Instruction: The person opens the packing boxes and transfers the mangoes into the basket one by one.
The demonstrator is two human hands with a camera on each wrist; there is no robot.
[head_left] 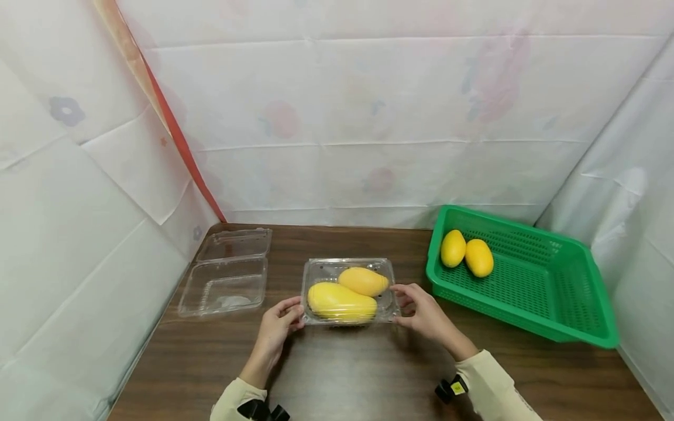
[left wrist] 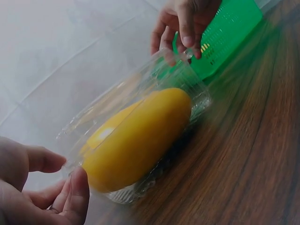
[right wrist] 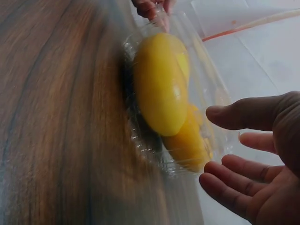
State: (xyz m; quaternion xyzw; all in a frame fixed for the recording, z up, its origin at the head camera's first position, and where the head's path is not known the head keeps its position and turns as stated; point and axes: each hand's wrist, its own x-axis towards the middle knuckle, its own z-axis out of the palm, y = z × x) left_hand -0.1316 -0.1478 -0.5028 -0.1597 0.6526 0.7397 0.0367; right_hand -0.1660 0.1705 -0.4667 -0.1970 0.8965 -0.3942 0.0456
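A clear plastic clamshell container (head_left: 322, 270) lies in the middle of the table with two yellow mangoes inside. The larger mango (head_left: 341, 302) is at the front, the smaller mango (head_left: 364, 281) behind it. The transparent lid is over the fruit; whether it is latched I cannot tell. My left hand (head_left: 280, 323) pinches the container's front left corner between thumb and fingers, as the left wrist view shows. At the right side, my right hand (right wrist: 262, 159) has its thumb and fingers spread apart beside the container's edge, lightly touching at most.
At the right stands a green plastic basket (head_left: 547, 292) holding two more mangoes (head_left: 466, 254). Another clear clamshell container (head_left: 231, 280) lies open at the back left. The brown wooden table (head_left: 337, 374) meets white cloth walls (head_left: 337, 117) at the back and sides.
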